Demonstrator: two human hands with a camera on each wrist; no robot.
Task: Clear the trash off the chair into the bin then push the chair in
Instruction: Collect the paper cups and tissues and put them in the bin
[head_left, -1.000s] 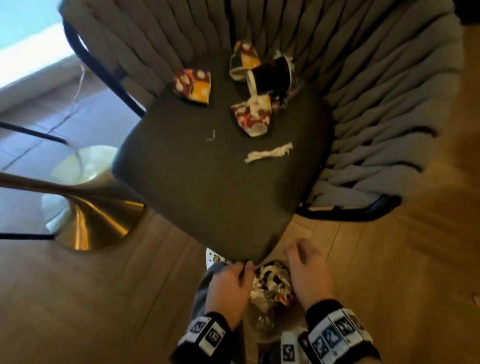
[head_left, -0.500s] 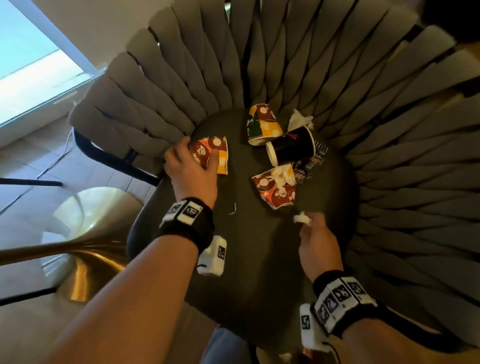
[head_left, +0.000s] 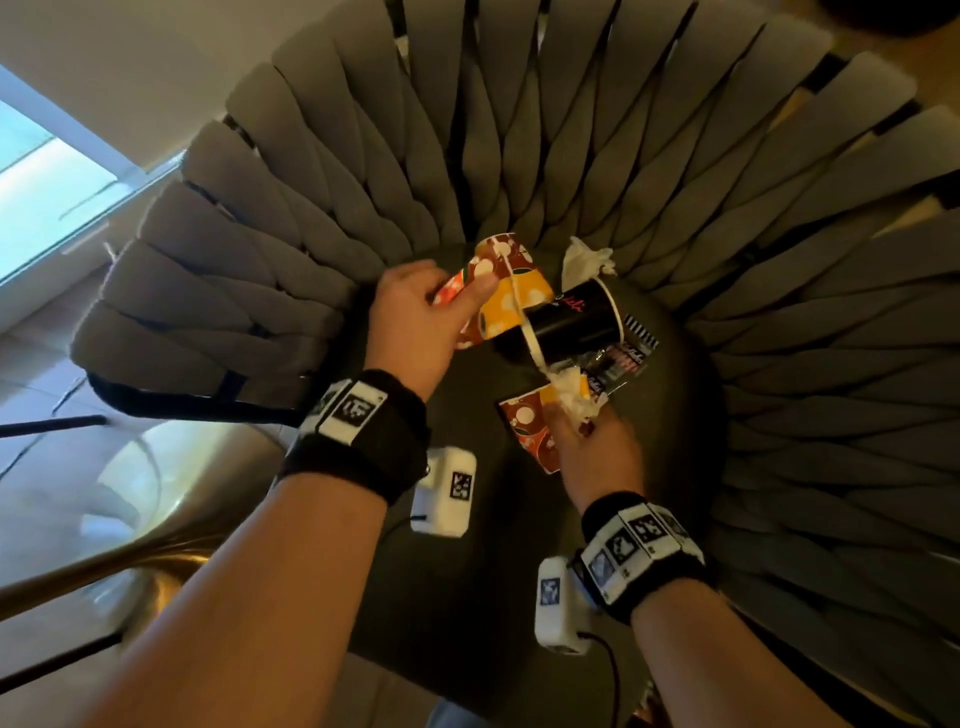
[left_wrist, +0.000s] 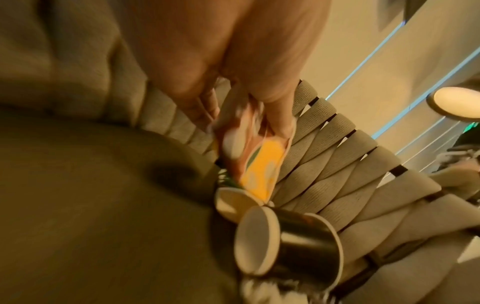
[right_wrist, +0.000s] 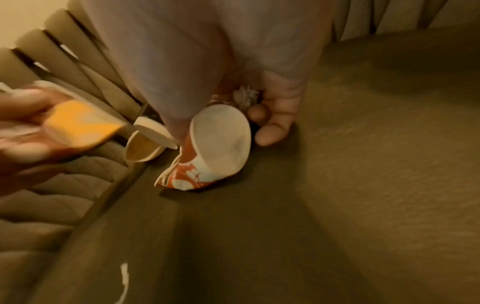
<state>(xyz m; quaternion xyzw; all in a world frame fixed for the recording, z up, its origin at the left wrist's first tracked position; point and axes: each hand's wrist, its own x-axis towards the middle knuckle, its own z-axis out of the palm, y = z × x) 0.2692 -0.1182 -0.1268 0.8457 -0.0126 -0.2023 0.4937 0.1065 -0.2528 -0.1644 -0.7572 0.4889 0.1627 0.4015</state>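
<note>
On the dark seat (head_left: 467, 571) of the woven grey chair (head_left: 779, 260) lies a pile of trash. My left hand (head_left: 457, 291) pinches a flattened red-and-orange paper cup (head_left: 488, 317), thumb on top; the left wrist view shows that flattened cup (left_wrist: 257, 164) held just above the pile. Behind it lie a second patterned cup (head_left: 506, 254), a black cup (head_left: 571, 322) on its side, a white tissue (head_left: 587, 257) and a striped foil wrapper (head_left: 628, 358). My right hand (head_left: 571, 421) grips a crumpled red cup (right_wrist: 215, 148) together with a wad of tissue (right_wrist: 245, 96).
A brass table base (head_left: 130, 545) stands on the floor to the left of the chair, with thin black legs (head_left: 52, 426) nearby. The curved backrest wraps round the pile at the back and right. A small white scrap (right_wrist: 124, 277) lies on the seat.
My left hand has lifted the flattened cup and carried it right, to the pile. My right hand has moved forward from the tissue strip and taken hold of the crumpled red cup.
</note>
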